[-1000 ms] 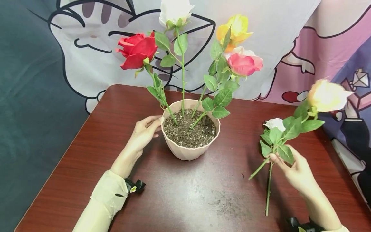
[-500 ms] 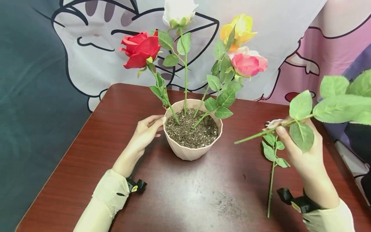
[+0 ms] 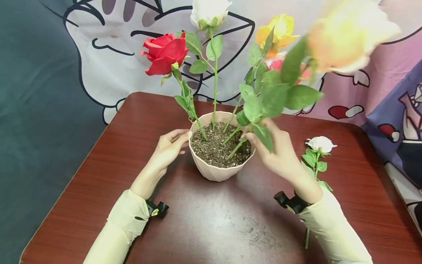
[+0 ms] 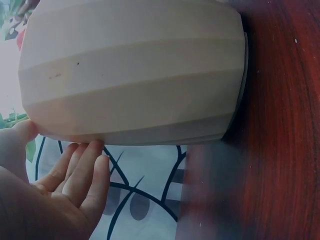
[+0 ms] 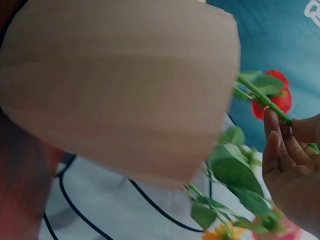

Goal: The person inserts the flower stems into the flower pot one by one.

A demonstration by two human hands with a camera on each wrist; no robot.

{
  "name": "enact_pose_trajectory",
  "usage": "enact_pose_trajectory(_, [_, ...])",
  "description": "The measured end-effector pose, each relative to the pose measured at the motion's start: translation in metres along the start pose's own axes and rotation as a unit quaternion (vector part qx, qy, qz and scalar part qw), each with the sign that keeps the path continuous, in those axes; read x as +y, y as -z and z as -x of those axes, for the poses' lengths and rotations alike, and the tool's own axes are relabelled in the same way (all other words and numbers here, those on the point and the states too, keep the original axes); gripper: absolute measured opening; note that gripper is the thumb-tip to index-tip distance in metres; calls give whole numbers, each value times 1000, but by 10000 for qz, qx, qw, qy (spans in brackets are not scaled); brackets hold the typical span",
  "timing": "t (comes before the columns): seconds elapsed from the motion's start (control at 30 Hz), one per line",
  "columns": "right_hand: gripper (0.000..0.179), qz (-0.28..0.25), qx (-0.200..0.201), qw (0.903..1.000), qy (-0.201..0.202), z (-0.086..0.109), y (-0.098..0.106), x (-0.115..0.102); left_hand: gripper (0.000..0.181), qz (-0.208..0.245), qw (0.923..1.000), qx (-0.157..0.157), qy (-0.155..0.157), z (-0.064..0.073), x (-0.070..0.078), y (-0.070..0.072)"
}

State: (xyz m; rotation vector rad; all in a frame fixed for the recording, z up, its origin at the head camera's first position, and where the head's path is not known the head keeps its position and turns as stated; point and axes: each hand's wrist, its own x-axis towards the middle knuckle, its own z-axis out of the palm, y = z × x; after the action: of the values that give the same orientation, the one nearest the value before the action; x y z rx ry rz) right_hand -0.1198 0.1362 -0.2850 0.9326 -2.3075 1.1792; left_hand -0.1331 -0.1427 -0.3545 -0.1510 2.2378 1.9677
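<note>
A beige faceted flower pot [image 3: 217, 173] full of dark soil [image 3: 211, 150] stands on the table. My left hand [image 3: 168, 148] holds its left rim, thumb at the edge and fingers against the outer wall [image 4: 130, 90]. Over the right rim, my right hand [image 3: 277, 146] pinches the green stem [image 5: 262, 97] of a pale yellow rose [image 3: 346, 36], blurred in the head view. This stem slants down into the pot, its lower end at the soil; I cannot tell whether it is in it. A red rose [image 3: 166, 53], white rose [image 3: 211, 13], yellow-orange rose [image 3: 278, 33] and pink rose [image 3: 275, 65] stand there too.
Another white rose [image 3: 320, 145] lies on the table's right side, its stem partly behind my right forearm. A cartoon-printed cloth [image 3: 108, 73] hangs behind the reddish-brown table [image 3: 99, 176], with a dark green cloth [image 3: 36, 110] at the left.
My right hand has brought the pale yellow rose from the table's right side leftward to the pot, its stem turned downward. My left hand has stayed at the rim.
</note>
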Motion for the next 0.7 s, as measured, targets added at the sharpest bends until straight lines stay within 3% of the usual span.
enact_pose_trajectory(0.07, [19, 421, -89, 9990, 77, -1, -9, 4, 42, 13, 10000, -3, 24, 0, 0, -1])
enact_pose_trajectory(0.27, [20, 828, -197, 9947, 577, 4, -32, 10, 39, 14, 10000, -8, 40, 0, 0, 0])
enact_pose_trajectory(0.57, [25, 1093, -214, 9901, 850, 2, -56, 8, 40, -6, 10000, 38, 25, 1, -1, 2])
enact_pose_trajectory(0.7, [24, 1100, -454, 9883, 955, 1, -61, 6, 41, 16, 10000, 10, -5, 0, 0, 0])
